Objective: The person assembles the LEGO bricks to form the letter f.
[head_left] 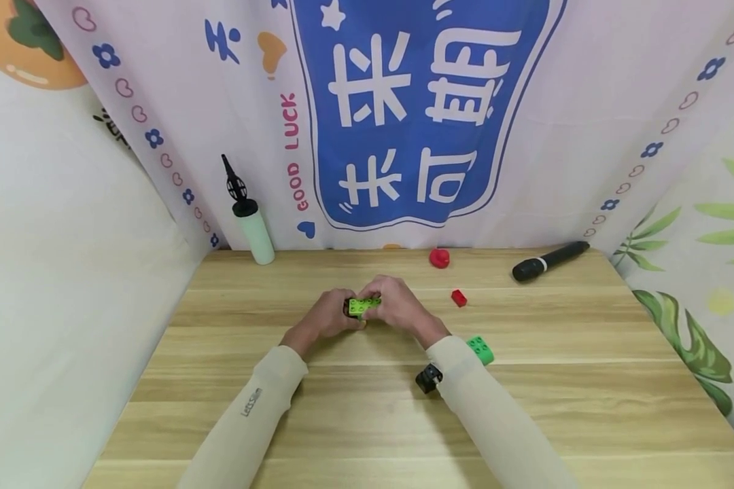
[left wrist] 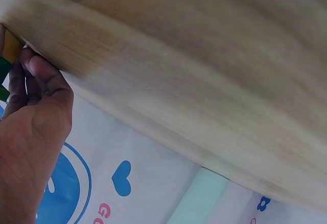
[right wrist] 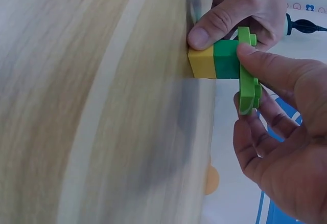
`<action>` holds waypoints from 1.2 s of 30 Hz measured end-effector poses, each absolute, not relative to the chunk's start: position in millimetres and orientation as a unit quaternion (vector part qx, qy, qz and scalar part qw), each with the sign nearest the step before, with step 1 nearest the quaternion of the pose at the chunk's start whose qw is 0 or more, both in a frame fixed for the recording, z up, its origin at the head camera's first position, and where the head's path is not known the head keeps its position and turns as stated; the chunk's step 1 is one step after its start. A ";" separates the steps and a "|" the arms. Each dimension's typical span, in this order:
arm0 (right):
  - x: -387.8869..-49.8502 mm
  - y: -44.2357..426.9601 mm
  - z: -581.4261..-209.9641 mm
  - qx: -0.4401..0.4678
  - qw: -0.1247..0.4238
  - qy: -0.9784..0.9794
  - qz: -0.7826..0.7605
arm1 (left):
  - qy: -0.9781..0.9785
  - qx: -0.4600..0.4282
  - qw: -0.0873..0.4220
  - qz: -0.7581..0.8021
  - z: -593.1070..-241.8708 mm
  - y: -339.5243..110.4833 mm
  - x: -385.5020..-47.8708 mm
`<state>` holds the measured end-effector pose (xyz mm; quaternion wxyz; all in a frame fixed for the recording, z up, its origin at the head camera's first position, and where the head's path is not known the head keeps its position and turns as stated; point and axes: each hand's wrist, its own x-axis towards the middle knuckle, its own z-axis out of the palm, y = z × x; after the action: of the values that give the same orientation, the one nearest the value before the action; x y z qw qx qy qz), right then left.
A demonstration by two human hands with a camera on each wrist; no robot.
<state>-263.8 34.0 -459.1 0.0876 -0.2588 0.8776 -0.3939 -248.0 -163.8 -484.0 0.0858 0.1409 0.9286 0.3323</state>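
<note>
Near the table's middle, both hands are on a small stack of toy building bricks. In the right wrist view a yellow brick [right wrist: 202, 64] is at the bottom, a green brick [right wrist: 226, 60] above it and a long lime-green brick [right wrist: 247, 95] across the top. My left hand [head_left: 332, 314] grips the lower part, its thumb on the yellow brick. My right hand [head_left: 397, 304] pinches the lime-green brick, which sticks out past the green one on both sides. The left wrist view shows just a corner of the stack beside the left hand [left wrist: 38, 111].
A red brick [head_left: 459, 298] and a small red object [head_left: 440, 258] lie right of the hands. A green brick [head_left: 480, 348] is partly behind the right sleeve. At the back stand a black microphone [head_left: 550, 261], lying down, and a pale green hand pump [head_left: 255, 234] against the cloth.
</note>
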 end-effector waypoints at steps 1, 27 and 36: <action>-264.3 34.0 -459.3 -0.259 0.087 0.877 -0.395 | 0.929 0.142 0.084 0.331 -483.6 -163.9 -248.0; -259.2 38.0 -461.2 -0.265 0.106 0.880 -0.379 | 0.927 0.138 0.090 0.337 -485.9 -163.5 -246.7; -278.6 97.8 -443.4 -0.298 0.116 0.862 -0.393 | 0.931 0.121 0.100 0.329 -482.6 -162.8 -247.4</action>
<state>-278.6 97.8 -443.4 0.1159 -0.2981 0.8622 -0.3928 -247.4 -162.8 -482.6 0.1003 0.1210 0.9311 0.3292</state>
